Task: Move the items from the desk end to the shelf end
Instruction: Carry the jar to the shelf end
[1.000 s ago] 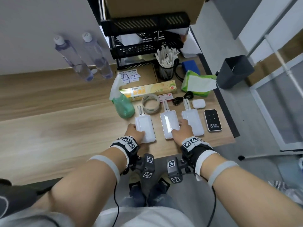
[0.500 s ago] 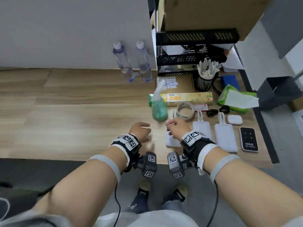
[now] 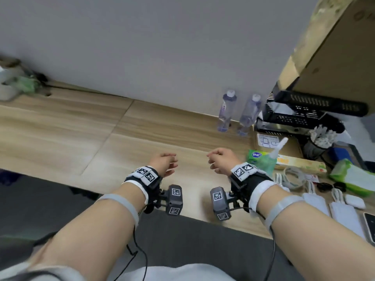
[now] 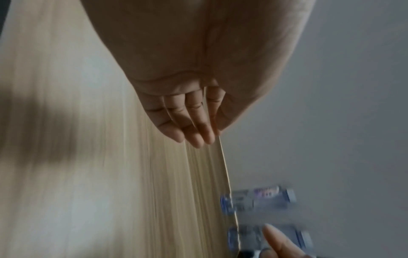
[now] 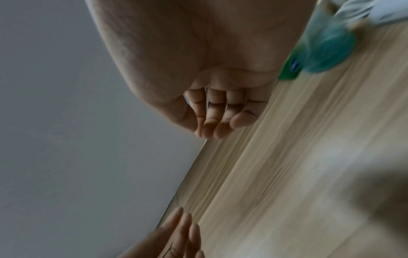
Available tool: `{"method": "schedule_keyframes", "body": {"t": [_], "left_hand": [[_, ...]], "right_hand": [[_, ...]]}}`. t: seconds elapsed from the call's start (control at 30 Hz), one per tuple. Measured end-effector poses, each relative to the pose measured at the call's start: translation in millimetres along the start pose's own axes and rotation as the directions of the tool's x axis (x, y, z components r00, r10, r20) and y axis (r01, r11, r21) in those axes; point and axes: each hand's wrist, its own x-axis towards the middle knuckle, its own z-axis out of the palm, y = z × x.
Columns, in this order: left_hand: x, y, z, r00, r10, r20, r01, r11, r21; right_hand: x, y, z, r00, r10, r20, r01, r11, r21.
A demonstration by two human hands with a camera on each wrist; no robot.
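Hands empty: my left hand (image 3: pixel 164 163) and right hand (image 3: pixel 221 161) hover loosely curled, gripping nothing, over bare counter (image 3: pixel 60 128) at frame centre. Delivered items, including white power banks (image 3: pixel 343 216), cluster lower right beside the black shelf (image 3: pixel 304 112) (likely for tidy grouping).

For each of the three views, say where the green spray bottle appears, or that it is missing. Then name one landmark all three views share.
Head: green spray bottle right of centre, beside the right hand.
Left wrist: not in it.
Right wrist: blurred teal shape, top right.
Shared landmark: the wooden desk.
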Motion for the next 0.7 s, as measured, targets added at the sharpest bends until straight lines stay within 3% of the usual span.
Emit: {"method": "schedule_keyframes", "body": {"t": [0.27,0.5,0.7], "left_hand": [[-9,17,-207,0.969,0.102,-0.224,-0.139,0.978,-0.154],[-9,21,-349,0.901,0.074,-0.427,-0.225,0.922,-0.314],[8,36,-461,0.833,0.050,-0.552,-0.267,0.909,-0.320]], "right_hand": [[13,-93,185,0.978,-0.059,0.199,0.060,0.998,0.001],[36,-159,339,0.899,-0.099,0.427,0.159,0.981,-0.107],[68,-211,470,0.802,-0.082,0.591,0.167,0.982,-0.090]]}}
